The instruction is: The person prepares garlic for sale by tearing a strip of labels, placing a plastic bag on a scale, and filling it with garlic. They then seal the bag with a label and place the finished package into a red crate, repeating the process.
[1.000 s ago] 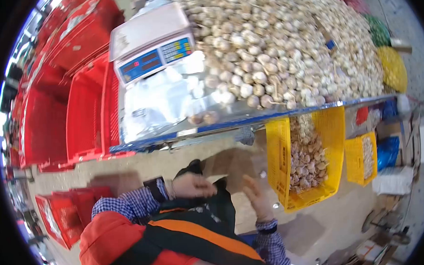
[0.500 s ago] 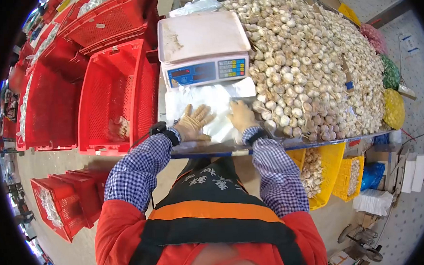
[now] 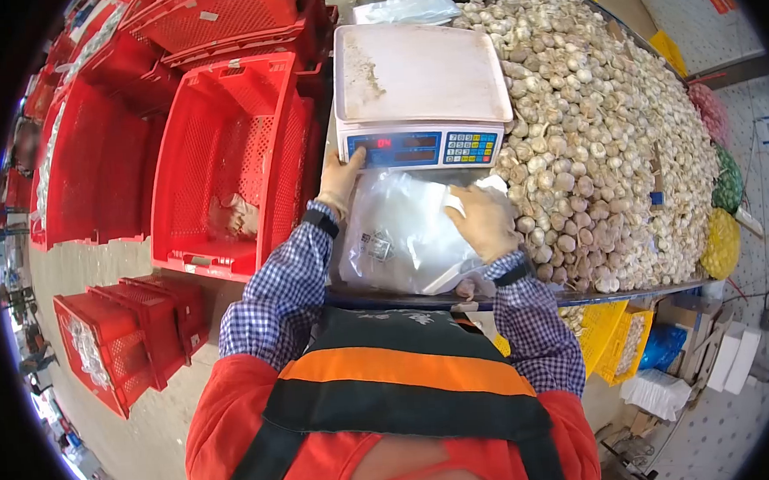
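A white digital scale (image 3: 419,73) stands on the table with its red display lit. My gloved left hand (image 3: 341,177) is at the scale's front left corner, thumb against the panel beside the display and the other fingers by the side, partly hidden. In front of the scale lies a flat stack of clear plastic bags (image 3: 402,239) with some print on it. My gloved right hand (image 3: 485,223) rests at the stack's right side, its fingers bent over a white edge of the bags. A big heap of garlic bulbs (image 3: 605,133) lies just right of it.
Red crates (image 3: 224,161) stand to the left, with more stacked red crates (image 3: 137,331) on the floor. Yellow crates (image 3: 623,346) of garlic sit below the table edge. More plastic bags (image 3: 407,9) lie behind the scale. Filled net bags (image 3: 720,244) are at the far right.
My left hand has moved from lying spread on the bags up to the scale's corner. My right hand has shifted to the bags' right side. The view has shifted, and the bags lie differently.
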`<state>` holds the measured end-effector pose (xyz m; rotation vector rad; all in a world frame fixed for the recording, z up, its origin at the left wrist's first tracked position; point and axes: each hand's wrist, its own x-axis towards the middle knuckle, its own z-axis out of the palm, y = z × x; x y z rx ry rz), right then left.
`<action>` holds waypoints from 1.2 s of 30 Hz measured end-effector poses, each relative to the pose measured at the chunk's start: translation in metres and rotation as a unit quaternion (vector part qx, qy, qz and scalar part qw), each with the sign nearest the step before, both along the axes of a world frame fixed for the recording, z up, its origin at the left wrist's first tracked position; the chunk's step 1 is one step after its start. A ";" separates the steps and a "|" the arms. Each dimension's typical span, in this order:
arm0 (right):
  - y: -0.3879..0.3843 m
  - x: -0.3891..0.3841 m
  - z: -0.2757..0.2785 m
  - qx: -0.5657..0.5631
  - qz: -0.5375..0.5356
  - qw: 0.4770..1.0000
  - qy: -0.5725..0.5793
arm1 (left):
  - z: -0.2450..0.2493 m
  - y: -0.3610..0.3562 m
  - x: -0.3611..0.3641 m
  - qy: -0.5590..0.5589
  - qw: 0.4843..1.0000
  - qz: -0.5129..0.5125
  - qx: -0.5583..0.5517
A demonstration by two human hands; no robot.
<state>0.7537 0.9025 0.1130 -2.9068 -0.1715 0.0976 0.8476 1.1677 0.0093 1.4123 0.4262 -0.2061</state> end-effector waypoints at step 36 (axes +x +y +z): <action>0.016 0.049 -0.033 0.081 -0.221 0.962 0.138 | -0.351 0.416 -0.013 0.423 0.795 0.121 0.418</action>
